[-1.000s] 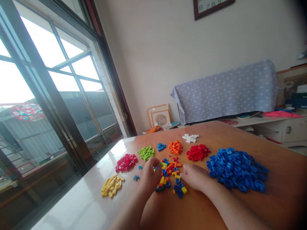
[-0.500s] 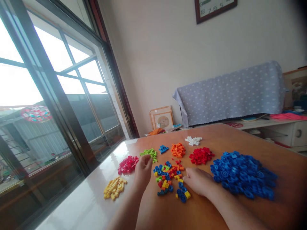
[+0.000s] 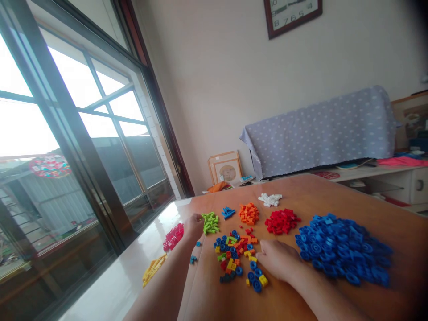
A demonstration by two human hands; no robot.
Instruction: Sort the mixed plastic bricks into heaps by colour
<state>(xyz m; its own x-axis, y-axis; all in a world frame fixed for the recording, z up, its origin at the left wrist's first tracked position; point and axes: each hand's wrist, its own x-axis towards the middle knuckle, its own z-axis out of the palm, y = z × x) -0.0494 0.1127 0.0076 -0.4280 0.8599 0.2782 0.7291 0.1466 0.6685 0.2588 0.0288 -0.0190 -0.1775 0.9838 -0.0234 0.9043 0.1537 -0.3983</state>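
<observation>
"What writing can you read?"

"The wall clock (image 3: 294, 17) shows 10, 9, 8, 7, 6, 5 and 4."

"And the hands?"

"Apart. The left hand (image 3: 194, 226) is at the left edge of the lime-green bricks (image 3: 210, 223); the right hand (image 3: 279, 258) rests curled beside the mixed bricks (image 3: 231, 265) on the table (image 3: 209, 292). Whether either grips a piece, I cannot tell."

Nos. 4 thru 10 legible on wall clock (image 3: 293, 16).
</observation>
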